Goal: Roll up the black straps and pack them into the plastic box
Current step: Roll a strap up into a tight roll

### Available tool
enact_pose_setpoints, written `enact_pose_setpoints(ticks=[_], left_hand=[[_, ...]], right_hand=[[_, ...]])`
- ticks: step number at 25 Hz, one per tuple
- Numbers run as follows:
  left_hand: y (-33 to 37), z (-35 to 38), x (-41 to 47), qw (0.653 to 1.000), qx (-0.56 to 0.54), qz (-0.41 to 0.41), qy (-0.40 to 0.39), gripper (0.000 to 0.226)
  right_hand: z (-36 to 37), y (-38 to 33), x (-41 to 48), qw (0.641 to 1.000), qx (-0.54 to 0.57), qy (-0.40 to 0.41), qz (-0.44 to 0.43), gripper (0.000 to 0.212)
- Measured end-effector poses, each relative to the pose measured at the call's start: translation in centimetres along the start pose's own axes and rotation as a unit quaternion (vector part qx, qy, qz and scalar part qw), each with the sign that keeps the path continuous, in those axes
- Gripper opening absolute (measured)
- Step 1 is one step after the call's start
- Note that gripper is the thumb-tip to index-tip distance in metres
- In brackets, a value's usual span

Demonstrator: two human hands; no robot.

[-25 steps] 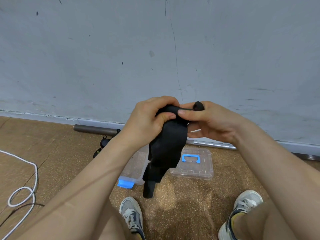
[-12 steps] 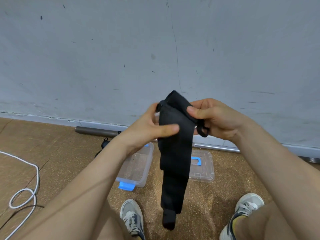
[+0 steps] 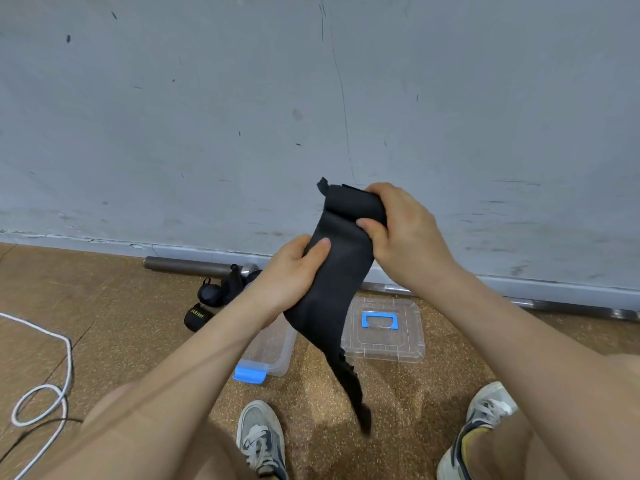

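Since half a second ago the top of the black strap (image 3: 332,289) is curling over into a short roll, and its tail is swinging right, toward the lid (image 3: 381,348). The right hand (image 3: 407,233) is clamping that roll, fingers curled round it. The left hand (image 3: 292,275) is pinching the flat length just below, thumb on the front. Both hands are working close together, in the air above the plastic box (image 3: 277,355).

Judgement: rolling is only starting; most of the length is hanging loose.

The box is sitting open on the cork floor (image 3: 121,306), its lid lying just right of it. Left of the box, other straps (image 3: 211,296) are lying near a metal bar (image 3: 187,265), seemingly already rolled, though too small to confirm. A white cable (image 3: 65,355) is trailing further left, and a grey wall (image 3: 207,116) is rising behind the box.
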State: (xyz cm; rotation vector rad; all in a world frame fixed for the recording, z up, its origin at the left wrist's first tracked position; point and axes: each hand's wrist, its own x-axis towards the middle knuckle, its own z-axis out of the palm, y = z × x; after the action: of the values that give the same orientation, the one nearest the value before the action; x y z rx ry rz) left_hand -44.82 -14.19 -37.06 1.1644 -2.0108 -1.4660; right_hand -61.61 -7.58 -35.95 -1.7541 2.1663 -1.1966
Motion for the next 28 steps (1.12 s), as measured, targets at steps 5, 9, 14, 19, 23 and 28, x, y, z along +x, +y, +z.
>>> enact_pose_setpoints(ticks=[5,9,14,19,23,28], left_hand=[[1.0,0.4,0.0,0.981,-0.131,0.107,0.093,0.034],[1.7,0.4,0.6,0.981,-0.066,0.134,0.125,0.013],[2.1,-0.3,1.0,0.981,-0.145,0.062,0.115,0.023],[2.1,0.1,1.1,0.981,-0.169,0.024,0.097,0.023],[1.7,0.8,1.0,0.983,-0.134,0.034,0.118,0.017],[1.5,1.8,1.1,0.988,-0.026,0.066,0.138,0.026]], right_hand=[[0.0,-0.4,0.2,0.998,0.069,0.003,0.010,0.029],[-1.1,-0.6,0.8,0.985,0.151,-0.062,0.059,0.025],[-3.2,-0.4,1.0,0.930,0.291,-0.198,0.109,0.026],[-3.0,-0.3,0.9,0.871,0.372,-0.274,0.165,0.028],[-2.8,-0.2,0.8,0.865,0.372,-0.288,0.176,0.031],[-2.3,-0.1,0.8,0.864,0.390,-0.271,0.170,0.029]])
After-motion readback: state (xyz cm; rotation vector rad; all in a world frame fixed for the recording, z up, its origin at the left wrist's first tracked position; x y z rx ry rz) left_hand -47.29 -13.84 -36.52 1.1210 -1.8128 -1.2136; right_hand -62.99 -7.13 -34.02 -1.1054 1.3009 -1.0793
